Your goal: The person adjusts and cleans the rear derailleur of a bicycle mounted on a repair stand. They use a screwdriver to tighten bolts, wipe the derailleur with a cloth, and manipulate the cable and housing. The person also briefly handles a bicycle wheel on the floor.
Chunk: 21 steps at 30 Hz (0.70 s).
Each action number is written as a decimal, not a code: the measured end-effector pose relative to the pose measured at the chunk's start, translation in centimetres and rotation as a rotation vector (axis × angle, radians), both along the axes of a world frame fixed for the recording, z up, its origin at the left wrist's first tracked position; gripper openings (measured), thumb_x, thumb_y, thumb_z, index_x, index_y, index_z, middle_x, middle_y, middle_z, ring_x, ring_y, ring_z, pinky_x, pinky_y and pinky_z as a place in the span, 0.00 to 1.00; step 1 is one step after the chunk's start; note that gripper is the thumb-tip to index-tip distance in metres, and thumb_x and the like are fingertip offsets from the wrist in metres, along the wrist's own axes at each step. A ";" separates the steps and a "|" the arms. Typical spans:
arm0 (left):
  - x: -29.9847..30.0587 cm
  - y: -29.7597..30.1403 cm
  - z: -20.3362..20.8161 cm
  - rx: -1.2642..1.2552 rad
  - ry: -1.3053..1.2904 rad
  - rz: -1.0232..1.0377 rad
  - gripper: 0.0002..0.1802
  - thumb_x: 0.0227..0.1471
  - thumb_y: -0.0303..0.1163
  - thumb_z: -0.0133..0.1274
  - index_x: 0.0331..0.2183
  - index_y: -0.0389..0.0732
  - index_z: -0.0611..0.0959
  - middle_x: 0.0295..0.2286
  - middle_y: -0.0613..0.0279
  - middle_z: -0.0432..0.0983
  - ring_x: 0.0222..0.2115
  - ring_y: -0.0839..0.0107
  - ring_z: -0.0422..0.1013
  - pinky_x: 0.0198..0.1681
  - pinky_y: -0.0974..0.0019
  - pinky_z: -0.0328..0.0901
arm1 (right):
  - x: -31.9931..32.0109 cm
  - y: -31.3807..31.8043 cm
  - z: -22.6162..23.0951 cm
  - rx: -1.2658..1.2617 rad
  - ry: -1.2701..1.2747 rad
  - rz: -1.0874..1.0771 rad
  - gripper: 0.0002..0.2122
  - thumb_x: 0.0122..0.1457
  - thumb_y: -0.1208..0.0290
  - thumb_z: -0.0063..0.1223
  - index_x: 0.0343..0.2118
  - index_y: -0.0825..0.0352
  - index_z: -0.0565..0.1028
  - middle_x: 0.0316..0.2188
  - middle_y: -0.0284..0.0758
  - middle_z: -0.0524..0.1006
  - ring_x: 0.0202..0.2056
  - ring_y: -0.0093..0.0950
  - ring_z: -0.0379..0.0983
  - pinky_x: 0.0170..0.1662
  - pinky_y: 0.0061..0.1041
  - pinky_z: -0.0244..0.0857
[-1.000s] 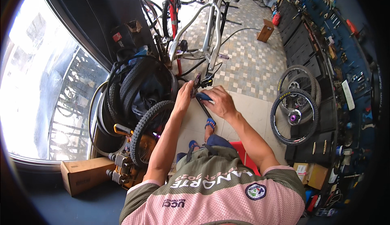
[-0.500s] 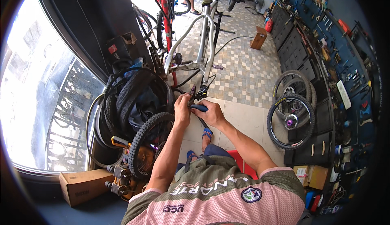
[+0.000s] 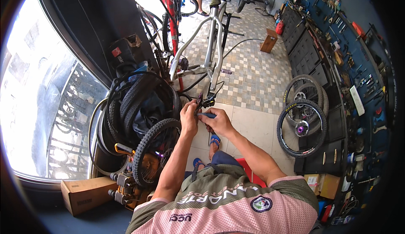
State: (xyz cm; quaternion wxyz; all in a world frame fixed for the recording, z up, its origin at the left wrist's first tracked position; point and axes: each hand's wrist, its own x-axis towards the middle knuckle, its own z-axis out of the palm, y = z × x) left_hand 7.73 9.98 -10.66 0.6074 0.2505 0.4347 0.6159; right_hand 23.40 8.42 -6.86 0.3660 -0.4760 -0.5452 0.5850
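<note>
A silver bicycle frame (image 3: 208,54) stands in front of me, with a black derailleur-like part (image 3: 209,102) at its near lower end. My left hand (image 3: 189,116) is closed just left of that part, around a small dark piece whose kind I cannot make out. In my right hand (image 3: 221,123), thumb on top, is a tool with a blue handle (image 3: 207,115) pointing toward the left fingers. The tool's tip is hidden there, so whether it touches the small piece is unclear.
At left, a knobbly-tyred wheel (image 3: 147,149), piled tyres (image 3: 130,96) and a cardboard box (image 3: 87,194) crowd the window. Two wheels (image 3: 302,128) lean against dark drawers (image 3: 301,48) at right, below a tool wall (image 3: 363,65). A wooden box (image 3: 268,41) stands on the tiles.
My right hand has shifted slightly down and left, and less of the blue handle shows. The left hand stays at nearly the same spot beside the frame.
</note>
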 end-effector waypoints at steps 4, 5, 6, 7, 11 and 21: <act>-0.3 0.0 -0.6 0.055 0.118 -0.060 0.27 0.68 0.44 0.53 0.59 0.35 0.80 0.48 0.57 0.79 0.47 0.67 0.76 0.50 0.64 0.71 | 0.5 0.1 -0.8 0.298 -0.202 -0.016 0.15 0.62 0.60 0.73 0.36 0.70 0.83 0.24 0.31 0.82 0.26 0.18 0.75 0.31 0.23 0.69; -0.4 -0.4 0.0 0.082 0.190 -0.075 0.28 0.69 0.47 0.52 0.59 0.35 0.80 0.49 0.56 0.79 0.50 0.66 0.76 0.52 0.64 0.70 | 0.8 0.0 -0.3 0.350 -0.232 -0.017 0.15 0.62 0.60 0.73 0.38 0.69 0.84 0.26 0.31 0.83 0.27 0.18 0.76 0.33 0.23 0.70; -0.3 -0.7 0.7 0.110 0.262 -0.094 0.30 0.70 0.49 0.52 0.60 0.36 0.79 0.51 0.56 0.78 0.52 0.65 0.75 0.55 0.63 0.69 | 1.3 0.0 -0.2 0.401 -0.263 -0.023 0.16 0.61 0.60 0.74 0.39 0.69 0.84 0.27 0.31 0.83 0.29 0.18 0.76 0.34 0.23 0.70; -0.4 -1.2 1.5 -0.010 0.091 -0.131 0.35 0.71 0.58 0.48 0.62 0.38 0.77 0.56 0.56 0.76 0.58 0.63 0.73 0.61 0.57 0.66 | 2.1 0.4 -1.1 0.376 -0.215 -0.010 0.16 0.60 0.58 0.74 0.40 0.67 0.85 0.27 0.33 0.84 0.28 0.21 0.78 0.35 0.26 0.73; -2.1 -2.3 -1.1 -0.080 -0.215 -0.007 0.41 0.68 0.65 0.49 0.65 0.41 0.75 0.57 0.56 0.77 0.58 0.58 0.74 0.62 0.50 0.66 | 5.6 2.9 -3.5 0.158 -0.299 0.172 0.19 0.63 0.57 0.71 0.48 0.66 0.82 0.32 0.37 0.84 0.32 0.23 0.79 0.39 0.29 0.74; 2.0 -1.7 -11.7 -0.364 0.151 -0.336 0.26 0.72 0.39 0.56 0.63 0.37 0.73 0.52 0.61 0.78 0.53 0.65 0.76 0.58 0.57 0.72 | 2.5 3.7 -14.2 -0.012 -0.258 0.367 0.32 0.59 0.69 0.59 0.66 0.68 0.65 0.60 0.58 0.71 0.59 0.54 0.72 0.62 0.43 0.68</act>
